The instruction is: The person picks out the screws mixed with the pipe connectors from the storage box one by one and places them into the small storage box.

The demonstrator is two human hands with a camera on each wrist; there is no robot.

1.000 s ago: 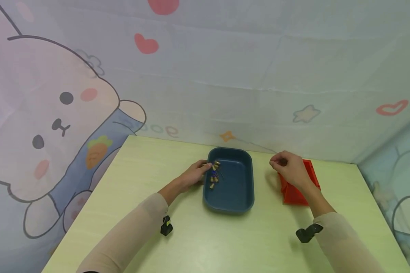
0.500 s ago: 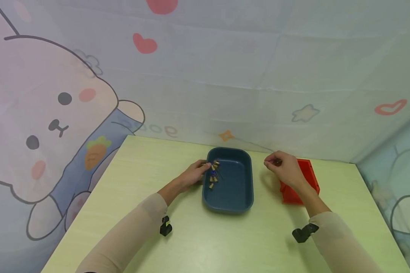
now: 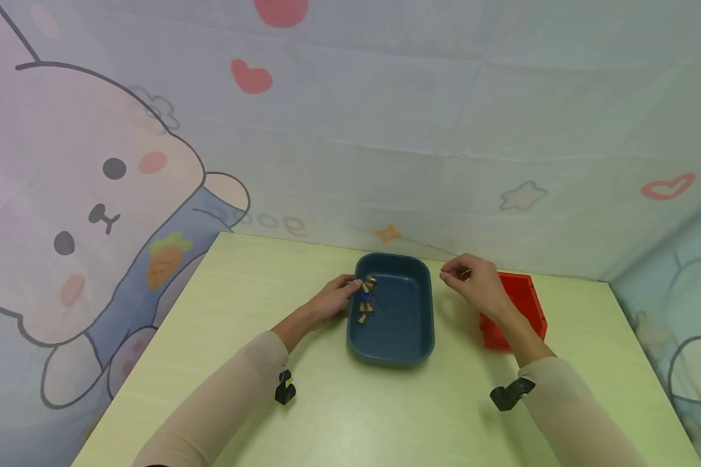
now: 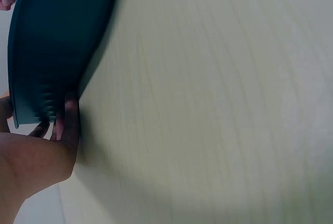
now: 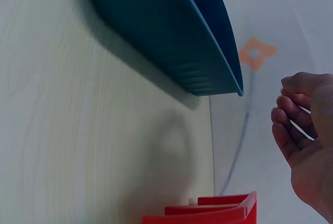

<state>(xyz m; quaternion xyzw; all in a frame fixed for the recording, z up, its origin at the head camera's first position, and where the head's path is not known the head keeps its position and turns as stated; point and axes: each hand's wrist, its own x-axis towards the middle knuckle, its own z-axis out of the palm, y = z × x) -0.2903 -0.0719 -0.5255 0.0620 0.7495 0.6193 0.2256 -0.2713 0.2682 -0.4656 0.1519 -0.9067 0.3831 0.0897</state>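
While I am monitoring remotely, the left hand is gripping the tray by its left wall, its thumb at the rim and its fingers against the outside. I am judging this a steadying hold, since the tray is standing flat on the table and nothing is suggesting a lift. Inside, the parts, mostly brass-coloured with some blue and thin dark pieces, are lying loosely along the left wall, near the left thumb.

The right hand is hovering between the tray and the bin, apparently touching neither. Its thumb and forefinger are sitting close at the tips while the other fingers are bending; I am making out nothing between them and cannot tell whether it is holding a small piece. The bin is standing right of the tray, partly hidden by that hand and wrist. I am reading this side-by-side placement as convenient, putting both containers within the right hand's easy reach.
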